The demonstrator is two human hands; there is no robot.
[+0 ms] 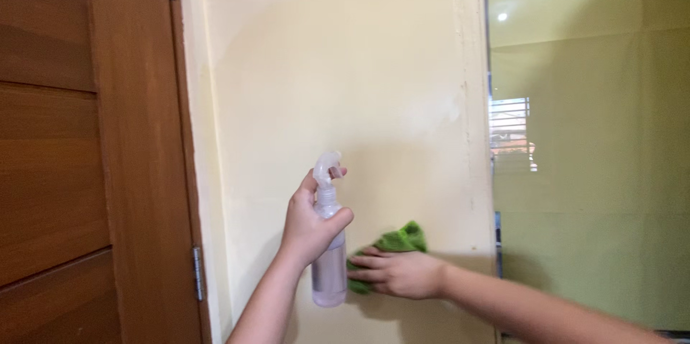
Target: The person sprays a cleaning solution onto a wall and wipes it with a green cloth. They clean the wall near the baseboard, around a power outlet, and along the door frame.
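Spray bottle [330, 258] up in the left hand [307, 225], fingers wrapped round its neck, one on the trigger; pale, slim plastic, looks light and a bit slick, so the neck is the sure hold. Right hand [401, 273] lies flat, fingers spread, pressing a soft green cloth [399, 240] against the cream wall [338, 63] beside the wooden door [79, 150].

Both my forearms are bare as far as they show, with no sleeve or cuff reaching into view. My left hand [307, 225] and my right hand [399, 272] wear no gloves, rings, watch or wristband.
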